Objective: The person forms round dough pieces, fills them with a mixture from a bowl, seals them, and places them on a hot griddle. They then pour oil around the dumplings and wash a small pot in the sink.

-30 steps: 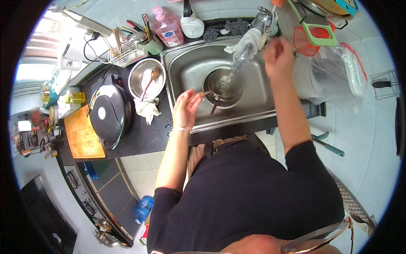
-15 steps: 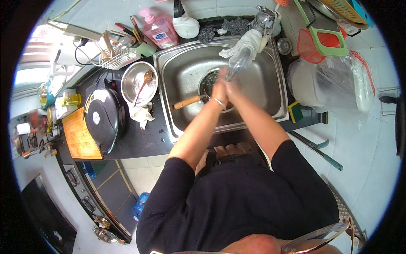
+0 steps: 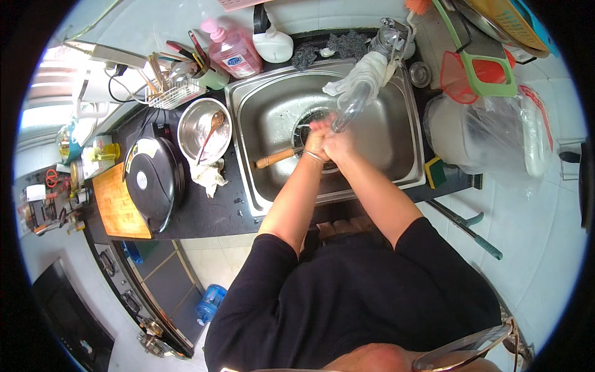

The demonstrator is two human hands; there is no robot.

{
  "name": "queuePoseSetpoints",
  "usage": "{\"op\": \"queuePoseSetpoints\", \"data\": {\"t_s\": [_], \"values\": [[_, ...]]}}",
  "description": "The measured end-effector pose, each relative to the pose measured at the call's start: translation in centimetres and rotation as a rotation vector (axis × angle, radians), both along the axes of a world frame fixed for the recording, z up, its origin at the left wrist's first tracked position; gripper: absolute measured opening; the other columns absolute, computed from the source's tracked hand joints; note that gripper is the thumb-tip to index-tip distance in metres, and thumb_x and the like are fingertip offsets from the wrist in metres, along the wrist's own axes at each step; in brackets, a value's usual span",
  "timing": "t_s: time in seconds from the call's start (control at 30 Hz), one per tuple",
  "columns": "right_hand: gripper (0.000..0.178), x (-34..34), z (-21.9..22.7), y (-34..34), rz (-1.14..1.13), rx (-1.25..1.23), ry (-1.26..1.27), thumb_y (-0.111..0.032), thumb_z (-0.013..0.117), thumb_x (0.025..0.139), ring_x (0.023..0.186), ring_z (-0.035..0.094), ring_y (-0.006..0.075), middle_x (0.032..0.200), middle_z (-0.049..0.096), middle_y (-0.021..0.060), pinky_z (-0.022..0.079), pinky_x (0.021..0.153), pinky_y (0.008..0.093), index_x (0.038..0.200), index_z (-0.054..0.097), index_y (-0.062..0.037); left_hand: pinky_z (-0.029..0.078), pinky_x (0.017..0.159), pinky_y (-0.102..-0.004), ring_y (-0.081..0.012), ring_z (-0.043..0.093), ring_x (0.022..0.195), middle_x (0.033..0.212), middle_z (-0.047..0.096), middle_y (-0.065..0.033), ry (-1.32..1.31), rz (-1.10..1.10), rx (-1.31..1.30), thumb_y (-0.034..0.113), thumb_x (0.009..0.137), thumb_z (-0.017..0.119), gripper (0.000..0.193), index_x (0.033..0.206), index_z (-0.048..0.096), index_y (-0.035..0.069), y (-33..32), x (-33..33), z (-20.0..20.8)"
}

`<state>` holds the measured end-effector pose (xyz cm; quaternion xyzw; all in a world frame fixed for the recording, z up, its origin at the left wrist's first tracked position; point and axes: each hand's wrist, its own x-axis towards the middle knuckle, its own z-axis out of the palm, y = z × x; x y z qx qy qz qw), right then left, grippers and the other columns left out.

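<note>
Clear flexible tap hose [image 3: 352,108] hangs just above the left hand [image 3: 316,144] and right hand [image 3: 338,147], pressed together, over the steel sink [image 3: 273,111].

Both forearms stretch forward from dark sleeves and meet in front of the body. The left hand [image 3: 317,144] and right hand [image 3: 339,146] are pressed together, fingers overlapping, holding nothing.

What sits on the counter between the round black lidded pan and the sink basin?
In the head view, a steel bowl holding a wooden spoon and a crumpled pale cloth lie between the black pan and the sink.
</note>
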<state>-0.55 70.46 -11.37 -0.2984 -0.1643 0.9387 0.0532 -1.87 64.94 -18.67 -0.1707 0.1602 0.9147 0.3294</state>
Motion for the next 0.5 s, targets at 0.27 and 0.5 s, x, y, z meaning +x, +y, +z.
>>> {"op": "queuePoseSetpoints", "data": {"t_s": [0.27, 0.5], "values": [[0.016, 2.4, -1.5, 2.2, 0.434, 1.49, 0.448, -0.013, 0.056, 0.083, 0.085, 0.061, 0.0289, 0.09, 0.064, 0.0148, 0.045, 0.081, 0.034, 0.093, 0.062, -0.0029, 0.047, 0.076, -0.0467, -0.0312, 0.059, 0.074, 0.086, 0.063, -0.0164, -0.254, -0.033, -0.358, 0.042, 0.092, 0.039, 0.045, 0.099, 0.055, 0.0, -1.0, -3.2, -0.2], [0.033, 1.1, 1.2, 2.0, 0.59, 1.459, -0.139, -0.034, 0.047, 0.086, 0.086, 0.058, 0.0355, 0.095, 0.061, 0.0207, 0.043, 0.078, 0.042, 0.097, 0.062, -0.0062, 0.045, 0.084, -0.0386, -0.0235, 0.055, 0.095, 0.104, 0.059, -0.0085, -0.088, 0.049, -0.436, 0.041, 0.086, 0.054, 0.04, 0.106, 0.054, 0.006, 1.8, 2.9, 9.6]]}}
